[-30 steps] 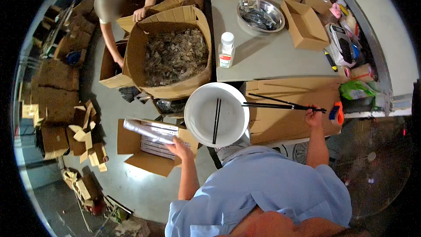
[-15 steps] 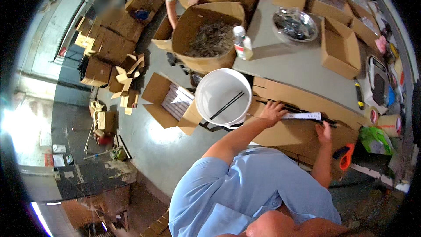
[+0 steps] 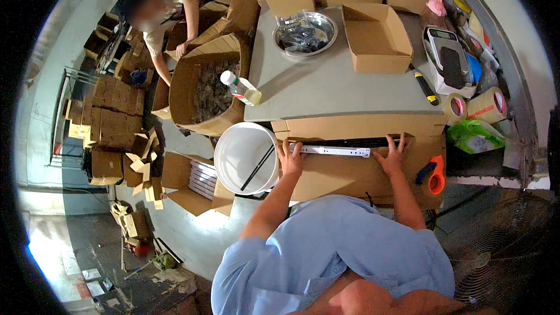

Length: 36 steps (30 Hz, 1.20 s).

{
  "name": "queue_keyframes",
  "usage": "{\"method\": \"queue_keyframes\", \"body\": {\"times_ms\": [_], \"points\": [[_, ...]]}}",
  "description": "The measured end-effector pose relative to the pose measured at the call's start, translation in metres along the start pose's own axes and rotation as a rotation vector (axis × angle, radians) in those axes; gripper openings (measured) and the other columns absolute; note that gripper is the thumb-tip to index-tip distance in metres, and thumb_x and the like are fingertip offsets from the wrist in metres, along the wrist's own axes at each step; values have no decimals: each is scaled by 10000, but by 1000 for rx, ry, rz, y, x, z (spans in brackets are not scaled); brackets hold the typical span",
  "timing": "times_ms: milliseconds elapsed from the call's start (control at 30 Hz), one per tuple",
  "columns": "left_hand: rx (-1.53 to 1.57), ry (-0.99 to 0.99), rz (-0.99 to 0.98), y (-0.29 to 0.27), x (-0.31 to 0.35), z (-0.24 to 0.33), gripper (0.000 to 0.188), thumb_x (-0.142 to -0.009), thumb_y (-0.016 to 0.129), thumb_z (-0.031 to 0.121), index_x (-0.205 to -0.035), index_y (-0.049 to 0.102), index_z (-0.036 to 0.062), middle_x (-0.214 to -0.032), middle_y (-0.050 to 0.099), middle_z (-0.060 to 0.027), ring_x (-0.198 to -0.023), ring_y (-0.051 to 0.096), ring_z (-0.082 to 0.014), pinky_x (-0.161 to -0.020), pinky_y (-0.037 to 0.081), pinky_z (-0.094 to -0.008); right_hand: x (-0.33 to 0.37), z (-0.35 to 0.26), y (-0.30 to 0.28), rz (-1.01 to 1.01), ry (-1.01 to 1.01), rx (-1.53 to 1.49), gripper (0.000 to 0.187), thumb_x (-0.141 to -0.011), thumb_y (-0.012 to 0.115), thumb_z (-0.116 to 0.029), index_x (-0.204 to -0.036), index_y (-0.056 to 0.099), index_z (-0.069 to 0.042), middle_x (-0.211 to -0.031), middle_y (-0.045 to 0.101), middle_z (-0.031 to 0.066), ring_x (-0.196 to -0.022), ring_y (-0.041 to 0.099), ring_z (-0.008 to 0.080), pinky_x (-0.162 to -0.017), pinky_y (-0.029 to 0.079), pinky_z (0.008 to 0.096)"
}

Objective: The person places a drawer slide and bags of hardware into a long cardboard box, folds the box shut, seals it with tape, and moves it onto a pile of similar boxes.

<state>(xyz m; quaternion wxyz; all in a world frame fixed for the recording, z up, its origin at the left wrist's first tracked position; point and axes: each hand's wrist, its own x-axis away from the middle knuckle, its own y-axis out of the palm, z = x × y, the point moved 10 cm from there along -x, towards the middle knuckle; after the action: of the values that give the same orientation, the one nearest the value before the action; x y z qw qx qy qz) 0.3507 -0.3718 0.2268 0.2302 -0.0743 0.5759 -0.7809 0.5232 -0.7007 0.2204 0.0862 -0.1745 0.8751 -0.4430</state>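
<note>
1. Clearly, everything centres on a white rail (image 3: 332, 150), lying just right of the middle of the frame on flat brown cardboard (image 3: 350, 181).
2. Its long axis runs left to right across the person's front, alongside the black strips (image 3: 350, 142), which lie at its upper edge and reach farther right.
3. The left hand (image 3: 291, 162) is nearer, its thumb and fingers straddling the rail's left end; from here I can't tell whether they pinch it or merely rest there.
4. The right hand (image 3: 391, 159) sits past the opposite end, fingers splayed and not closed around anything, tips by the strips' far end, thumb just beside the rail.
5. So the rail lies between both hands: rightward from the left, leftward from the right.
</note>
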Motion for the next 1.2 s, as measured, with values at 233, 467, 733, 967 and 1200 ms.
{"method": "queue_keyframes", "body": {"times_ms": [233,467,733,967,1200], "points": [[240,-19,-9,13,5,22,490,-707,697,154,-1158,507,171,-1342,293,-216,-1168,356,-413,-957,361,-466,2,37,-7,155,72,53,814,-666,755,-349,-1335,344,-133,-1465,80,197,-1329,132,401,-1051,201,517],[261,29,-19,2,-6,11,436,-710,688,160,-1117,532,146,-1193,433,-158,-1084,411,-381,-911,376,-480,-4,14,-14,-51,81,107,931,-697,711,-409,-1401,202,-73,-1465,86,191,-1337,126,382,-1063,189,494],[157,-95,-18,1,-18,18,494,-725,692,273,-1136,483,98,-1183,433,-155,-1102,382,-394,-949,301,-488,-3,16,-1,-99,107,152,947,-707,700,-407,-1412,162,-74,-1466,44,203,-1345,104,370,-1070,200,454],[114,-69,-113,14,-20,0,548,-629,751,226,-1109,502,141,-1123,453,-152,-1036,413,-386,-887,377,-472,-14,-35,-45,115,-69,-109,620,-746,692,-216,-1271,427,-20,-1328,393,204,-1221,393,335,-1031,292,422],[167,-36,60,-12,-19,11,724,-608,780,229,-1212,401,109,-1220,375,-196,-1076,390,-402,-901,368,-474,71,-356,-286,-232,-1039,-1251,363,-742,661,-212,-1025,580,-1,-1056,560,150,-915,556,256,-797,445,370]]}}
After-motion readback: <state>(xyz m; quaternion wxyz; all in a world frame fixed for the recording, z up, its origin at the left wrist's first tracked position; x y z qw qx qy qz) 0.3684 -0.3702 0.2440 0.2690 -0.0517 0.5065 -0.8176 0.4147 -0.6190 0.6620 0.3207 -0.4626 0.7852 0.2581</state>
